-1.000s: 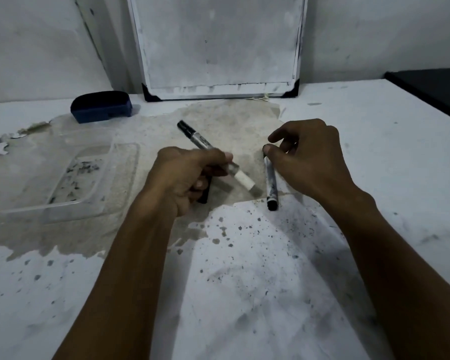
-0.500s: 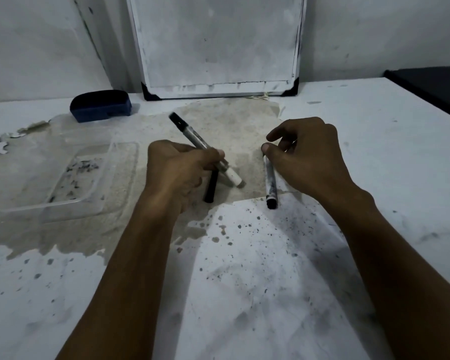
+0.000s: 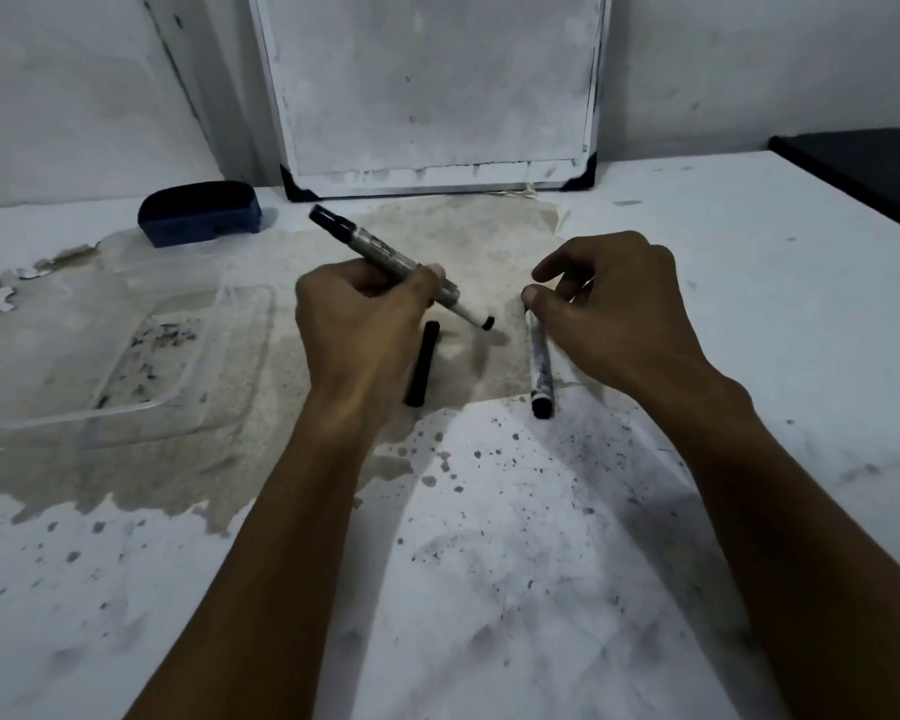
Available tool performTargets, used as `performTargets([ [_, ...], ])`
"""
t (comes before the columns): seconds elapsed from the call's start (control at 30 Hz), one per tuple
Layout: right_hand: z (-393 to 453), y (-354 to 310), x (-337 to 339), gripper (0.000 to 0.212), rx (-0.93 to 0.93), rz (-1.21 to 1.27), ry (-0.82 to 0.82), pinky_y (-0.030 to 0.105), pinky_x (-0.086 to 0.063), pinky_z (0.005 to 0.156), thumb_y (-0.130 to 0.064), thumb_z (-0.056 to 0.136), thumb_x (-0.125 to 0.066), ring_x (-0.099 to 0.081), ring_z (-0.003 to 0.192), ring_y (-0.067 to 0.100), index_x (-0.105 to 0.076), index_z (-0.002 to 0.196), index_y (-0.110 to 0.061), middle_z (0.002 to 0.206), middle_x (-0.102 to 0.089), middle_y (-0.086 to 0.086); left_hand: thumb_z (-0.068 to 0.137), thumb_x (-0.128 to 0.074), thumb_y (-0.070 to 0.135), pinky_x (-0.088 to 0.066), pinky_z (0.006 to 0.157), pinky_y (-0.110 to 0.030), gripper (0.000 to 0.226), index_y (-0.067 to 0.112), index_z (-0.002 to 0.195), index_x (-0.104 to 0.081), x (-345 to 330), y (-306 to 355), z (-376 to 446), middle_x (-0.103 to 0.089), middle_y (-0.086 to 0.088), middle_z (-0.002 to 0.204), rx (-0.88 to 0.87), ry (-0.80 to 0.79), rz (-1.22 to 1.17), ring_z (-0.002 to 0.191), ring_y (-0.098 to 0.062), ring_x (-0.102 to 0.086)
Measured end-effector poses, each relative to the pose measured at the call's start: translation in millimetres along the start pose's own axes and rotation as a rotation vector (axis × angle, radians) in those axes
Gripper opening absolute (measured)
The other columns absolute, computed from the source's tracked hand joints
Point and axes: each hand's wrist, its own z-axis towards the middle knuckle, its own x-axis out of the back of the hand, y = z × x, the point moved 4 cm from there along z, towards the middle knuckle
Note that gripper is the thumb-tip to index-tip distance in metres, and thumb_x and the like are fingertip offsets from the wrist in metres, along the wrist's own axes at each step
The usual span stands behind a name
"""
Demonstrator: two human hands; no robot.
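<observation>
My left hand (image 3: pixel 365 324) grips an uncapped grey marker (image 3: pixel 385 254), held tilted with its black tip pointing down to the right, just above the table. A black cap (image 3: pixel 422 363) lies on the table right beside that hand. A second marker (image 3: pixel 539 363) lies flat on the table, black end toward me. My right hand (image 3: pixel 614 314) rests over its far end, thumb tip touching it, fingers loosely curled; whether it pinches the marker I cannot tell.
A whiteboard (image 3: pixel 437 85) leans on the wall at the back. A dark blue eraser (image 3: pixel 201 213) sits back left. A clear plastic lid (image 3: pixel 126 356) lies on the left of the stained white table (image 3: pixel 749 304). A black surface (image 3: pixel 863 163) is far right.
My left hand has lifted its marker and pulled it left and back, uncovering the black cap on the table. The marker's black tip now shows. My right hand has barely moved.
</observation>
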Motion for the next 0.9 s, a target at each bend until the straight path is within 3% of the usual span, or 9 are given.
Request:
performTargets([
  [0.1, 2, -2, 2, 0.021, 0.019, 0.004, 0.008, 0.020, -0.046, 0.066, -0.034, 0.077, -0.072, -0.061, 0.071, 0.009, -0.073, 0.094, -0.022, 0.072, -0.066, -0.005, 0.083, -0.078, 0.021, -0.034, 0.034, -0.014, 0.010, 0.018, 0.073, -0.079, 7, 3, 4, -0.077, 0.005, 0.062, 0.035, 0.045, -0.060, 0.033, -0.001, -0.047],
  [0.2, -1, -9, 1, 0.028, 0.090, -0.008, -0.060, 0.014, -0.045, 0.063, -0.031, 0.071, -0.076, -0.058, 0.066, 0.002, -0.073, 0.097, -0.023, 0.075, -0.065, -0.008, 0.083, -0.078, 0.019, -0.033, 0.033, -0.015, 0.011, 0.012, 0.076, -0.080, 9, 0, 6, -0.076, 0.003, 0.061, 0.099, 0.053, -0.099, 0.032, -0.004, -0.043],
  [0.4, -9, -22, -7, 0.049, 0.239, 0.011, -0.155, 0.031, -0.046, 0.077, -0.045, 0.063, -0.082, -0.057, 0.093, 0.016, -0.071, 0.108, -0.027, 0.097, -0.062, -0.003, 0.082, -0.079, 0.024, -0.032, 0.033, -0.015, 0.018, 0.007, 0.082, -0.081, 10, -1, 7, -0.081, -0.010, 0.079, 0.171, 0.016, -0.182, 0.033, -0.007, -0.042],
  [0.67, -12, -32, -4, 0.026, 0.325, 0.101, -0.014, 0.045, -0.048, 0.072, -0.029, 0.073, -0.080, -0.059, 0.080, 0.024, -0.078, 0.096, -0.017, 0.086, -0.067, 0.004, 0.080, -0.081, 0.024, -0.030, 0.033, -0.015, 0.018, 0.015, 0.065, -0.080, 11, 0, 8, -0.081, -0.014, 0.078, 0.213, -0.011, -0.255, 0.037, -0.010, -0.043],
  [0.83, -12, -34, -1, 0.023, 0.328, 0.148, 0.012, 0.040, -0.050, 0.069, -0.025, 0.073, -0.081, -0.062, 0.074, 0.020, -0.078, 0.094, -0.016, 0.081, -0.067, 0.003, 0.080, -0.082, 0.022, -0.030, 0.034, -0.016, 0.024, 0.017, 0.057, -0.078, 22, 3, 12, -0.081, -0.013, 0.078, 0.222, 0.045, -0.311, 0.051, -0.018, -0.050],
  [0.9, -13, -35, 2, 0.022, 0.334, 0.181, 0.029, 0.037, -0.051, 0.067, -0.023, 0.073, -0.082, -0.063, 0.073, 0.015, -0.078, 0.093, -0.015, 0.079, -0.067, 0.001, 0.080, -0.081, 0.023, -0.030, 0.034, -0.015, 0.021, 0.016, 0.060, -0.078, 31, 7, 14, -0.081, -0.014, 0.081, 0.227, 0.082, -0.315, 0.044, -0.013, -0.046],
])
